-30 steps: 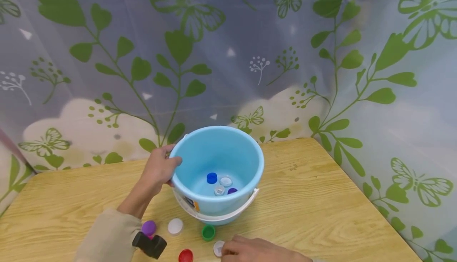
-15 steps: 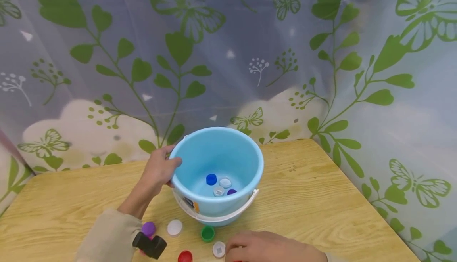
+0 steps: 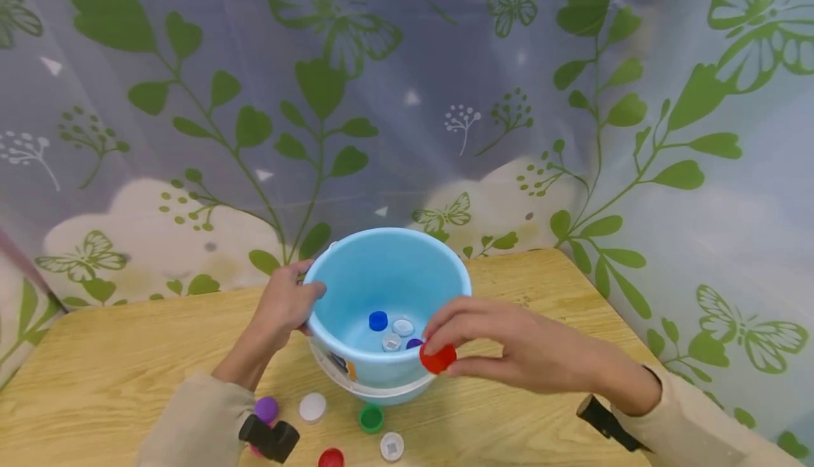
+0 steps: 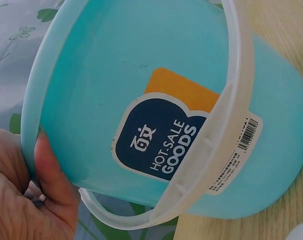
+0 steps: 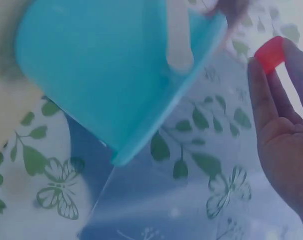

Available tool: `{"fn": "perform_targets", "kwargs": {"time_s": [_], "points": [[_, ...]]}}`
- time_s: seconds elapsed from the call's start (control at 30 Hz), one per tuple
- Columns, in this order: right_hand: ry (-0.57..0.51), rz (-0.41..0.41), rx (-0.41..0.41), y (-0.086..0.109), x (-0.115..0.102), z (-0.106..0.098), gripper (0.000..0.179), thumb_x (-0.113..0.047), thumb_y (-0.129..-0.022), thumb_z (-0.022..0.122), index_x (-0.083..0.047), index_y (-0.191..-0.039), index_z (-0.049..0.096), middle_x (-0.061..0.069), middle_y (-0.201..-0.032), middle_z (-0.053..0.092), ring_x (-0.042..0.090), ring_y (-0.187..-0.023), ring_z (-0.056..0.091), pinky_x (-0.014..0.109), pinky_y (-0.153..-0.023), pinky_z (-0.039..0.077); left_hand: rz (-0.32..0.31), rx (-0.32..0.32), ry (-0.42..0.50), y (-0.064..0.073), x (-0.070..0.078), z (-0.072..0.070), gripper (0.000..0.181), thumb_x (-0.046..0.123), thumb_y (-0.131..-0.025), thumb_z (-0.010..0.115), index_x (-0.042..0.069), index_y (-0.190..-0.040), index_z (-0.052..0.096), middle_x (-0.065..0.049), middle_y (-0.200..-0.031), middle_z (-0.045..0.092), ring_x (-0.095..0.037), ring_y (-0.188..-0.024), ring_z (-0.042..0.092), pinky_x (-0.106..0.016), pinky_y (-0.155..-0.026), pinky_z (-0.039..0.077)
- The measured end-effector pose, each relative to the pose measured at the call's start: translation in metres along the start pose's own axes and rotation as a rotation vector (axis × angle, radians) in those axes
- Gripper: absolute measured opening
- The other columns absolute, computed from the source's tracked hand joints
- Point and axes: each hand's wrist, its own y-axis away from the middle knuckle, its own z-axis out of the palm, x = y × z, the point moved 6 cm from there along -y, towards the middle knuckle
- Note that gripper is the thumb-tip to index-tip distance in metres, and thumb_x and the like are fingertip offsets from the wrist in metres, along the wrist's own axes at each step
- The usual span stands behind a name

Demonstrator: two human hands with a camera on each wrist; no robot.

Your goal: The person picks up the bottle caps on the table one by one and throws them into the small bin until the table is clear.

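Observation:
A light blue bucket (image 3: 381, 258) with a white handle (image 4: 239, 65) stands tilted toward me on the table. My left hand (image 3: 287, 301) grips its left rim, thumb on one side and fingers on the other. Between the thumb and fingers of my right hand (image 3: 521, 347) is a red bottle cap (image 3: 437, 358), held at the bucket's near right rim. The right wrist view also shows that red cap (image 5: 270, 54) pinched at the fingertips. Inside the bucket lie a blue cap (image 3: 378, 321), a clear cap (image 3: 403, 326), a whitish cap (image 3: 391, 342) and a partly hidden purple cap (image 3: 414, 343).
On the wooden table (image 3: 540, 417) before the bucket lie a purple cap (image 3: 266, 409), a white cap (image 3: 312, 408), a green cap (image 3: 371, 418), another white cap (image 3: 391, 446) and a red cap (image 3: 331, 458). A patterned curtain (image 3: 407, 128) hangs behind.
My right hand has picked a red cap off the table at the lower edge and raised it to the bucket's rim. The left hand has kept its grip.

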Motion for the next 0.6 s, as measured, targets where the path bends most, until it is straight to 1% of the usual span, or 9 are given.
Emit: {"fn": "perform_targets", "kwargs": {"time_s": [0.1, 0.2, 0.3, 0.4, 0.47, 0.53, 0.6], "points": [[-0.001, 0.029, 0.069, -0.010, 0.011, -0.018, 0.037, -0.002, -0.083, 0.072, -0.016, -0.116, 0.062, -0.003, -0.118, 0.058, 0.014, -0.109, 0.054, 0.030, -0.086, 0.051, 0.000, 0.006, 0.003, 0.000, 0.000, 0.000, 0.055, 0.003, -0.089, 0.049, -0.007, -0.141, 0.036, -0.029, -0.095, 0.063, -0.020, -0.048, 0.062, -0.025, -0.037, 0.048], [0.032, 0.082, 0.104, -0.016, 0.028, -0.027, 0.036, -0.003, -0.083, 0.073, -0.016, -0.115, 0.063, -0.004, -0.118, 0.059, 0.013, -0.108, 0.054, 0.029, -0.084, 0.052, -0.004, 0.007, 0.011, -0.001, 0.000, 0.001, 0.056, 0.003, -0.088, 0.049, -0.007, -0.142, 0.036, -0.030, -0.098, 0.062, -0.021, -0.049, 0.062, -0.026, -0.037, 0.049], [0.063, 0.122, 0.106, -0.023, 0.047, -0.028, 0.031, -0.009, -0.085, 0.072, -0.016, -0.114, 0.063, -0.005, -0.117, 0.059, 0.012, -0.107, 0.054, 0.028, -0.082, 0.052, -0.009, 0.013, 0.015, -0.001, -0.001, 0.001, 0.057, 0.002, -0.088, 0.049, -0.007, -0.142, 0.036, -0.031, -0.099, 0.062, -0.022, -0.049, 0.063, -0.026, -0.037, 0.049], [0.101, 0.125, 0.102, -0.030, 0.065, -0.026, 0.028, -0.012, -0.086, 0.071, -0.014, -0.113, 0.063, -0.005, -0.115, 0.060, 0.012, -0.105, 0.054, 0.029, -0.082, 0.052, -0.011, 0.017, 0.015, -0.002, -0.001, 0.000, 0.056, 0.002, -0.088, 0.050, -0.007, -0.142, 0.036, -0.030, -0.101, 0.061, -0.024, -0.050, 0.063, -0.026, -0.037, 0.049], [0.117, 0.143, 0.094, -0.035, 0.077, -0.024, 0.026, -0.015, -0.087, 0.070, -0.015, -0.112, 0.064, -0.006, -0.113, 0.060, 0.011, -0.103, 0.054, 0.029, -0.082, 0.051, -0.010, 0.016, 0.016, -0.002, -0.002, 0.000, 0.056, 0.002, -0.089, 0.050, -0.007, -0.142, 0.036, -0.030, -0.101, 0.062, -0.026, -0.052, 0.064, -0.026, -0.037, 0.049], [0.113, 0.171, 0.082, -0.039, 0.088, -0.022, 0.025, -0.018, -0.087, 0.070, -0.015, -0.112, 0.064, -0.007, -0.112, 0.060, 0.010, -0.102, 0.053, 0.029, -0.083, 0.052, -0.010, 0.014, 0.023, -0.002, -0.003, 0.000, 0.056, 0.002, -0.089, 0.050, -0.007, -0.142, 0.036, -0.030, -0.101, 0.062, -0.028, -0.054, 0.065, -0.026, -0.037, 0.049], [0.084, 0.209, 0.064, -0.043, 0.098, -0.019, 0.025, -0.020, -0.088, 0.069, -0.016, -0.112, 0.064, -0.007, -0.112, 0.059, 0.010, -0.102, 0.054, 0.029, -0.083, 0.053, -0.009, 0.016, 0.028, -0.003, -0.004, -0.001, 0.056, 0.002, -0.088, 0.050, -0.007, -0.142, 0.036, -0.030, -0.101, 0.062, -0.027, -0.053, 0.065, -0.026, -0.036, 0.048]]}}
